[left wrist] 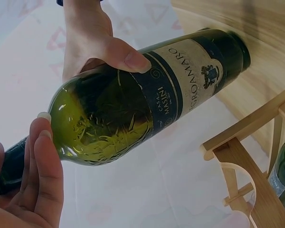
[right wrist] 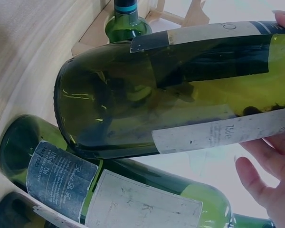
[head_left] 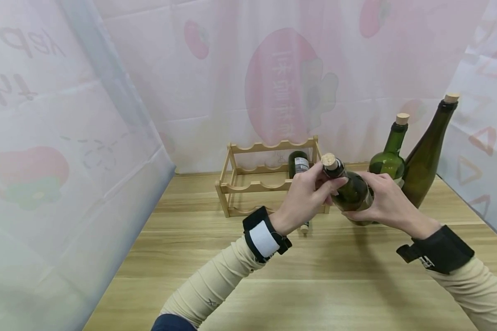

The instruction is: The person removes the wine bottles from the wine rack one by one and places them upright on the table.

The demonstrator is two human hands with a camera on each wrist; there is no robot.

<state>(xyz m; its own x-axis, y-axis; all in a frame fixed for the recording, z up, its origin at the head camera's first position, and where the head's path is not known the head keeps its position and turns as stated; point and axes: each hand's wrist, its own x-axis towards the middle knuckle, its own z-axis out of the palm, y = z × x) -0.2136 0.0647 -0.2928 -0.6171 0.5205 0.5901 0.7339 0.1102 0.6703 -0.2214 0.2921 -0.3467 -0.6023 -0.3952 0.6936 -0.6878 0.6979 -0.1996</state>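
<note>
A dark green wine bottle (head_left: 351, 193) with a cork (head_left: 329, 161) in its top is held tilted above the table by both hands. My left hand (head_left: 301, 196) pinches its neck between thumb and fingers. My right hand (head_left: 387, 202) grips its body, the thumb beside the cream and dark label (left wrist: 192, 71) in the left wrist view. Left of the bottle stands a wooden wine rack (head_left: 257, 186). Another green bottle (head_left: 300, 162) lies in the rack, its corked end (head_left: 304, 228) pointing toward me; my left hand hides its middle.
Two corked bottles stand at the right: a green one (head_left: 391, 158) and a taller, slimmer one (head_left: 426, 154). They are close behind my right hand. Printed curtains (head_left: 215, 73) enclose the wooden table (head_left: 182, 257) at the back and both sides.
</note>
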